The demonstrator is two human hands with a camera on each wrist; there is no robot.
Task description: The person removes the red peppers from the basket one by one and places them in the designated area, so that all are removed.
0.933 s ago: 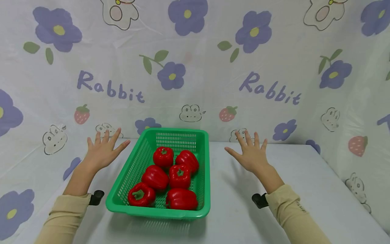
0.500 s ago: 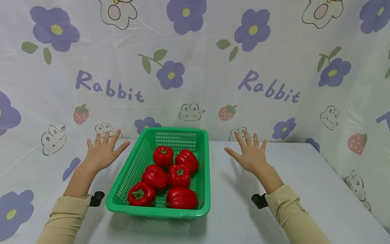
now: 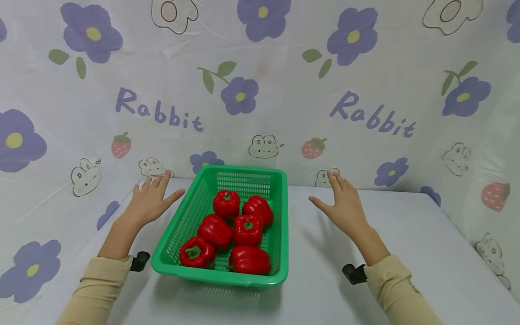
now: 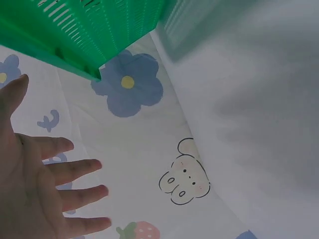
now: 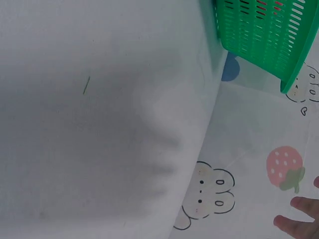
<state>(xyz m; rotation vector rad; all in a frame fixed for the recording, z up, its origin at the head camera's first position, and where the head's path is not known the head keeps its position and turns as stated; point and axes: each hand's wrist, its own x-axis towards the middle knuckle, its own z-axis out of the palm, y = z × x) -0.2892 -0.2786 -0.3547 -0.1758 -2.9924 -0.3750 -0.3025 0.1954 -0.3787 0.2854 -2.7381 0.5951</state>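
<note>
A green plastic basket [image 3: 282,225] with slotted walls stands on the white table, holding several red bell peppers [image 3: 216,231]. To its left my left hand [image 3: 148,202] hovers apart from the rim, thumb spread and fingers extended; the left wrist view shows its palm side and straight fingers [image 4: 79,199]. On the basket's other side is my right hand [image 3: 345,205], also raised over the table with its thumb held away from the fingers. Only a few of its fingertips [image 5: 299,226] show in the right wrist view. Neither hand holds anything.
The white table [image 3: 406,253] meets a patterned cloth [image 3: 276,90] with flowers and rabbits behind it. That cloth continues along the left and right sides. Small black wrist cameras [image 3: 140,261] sit at both cuffs.
The head view has shifted, so the scene lies slightly to the right. Fingers on both hands, earlier spread wide, have drawn closer together. The basket and peppers stay in place.
</note>
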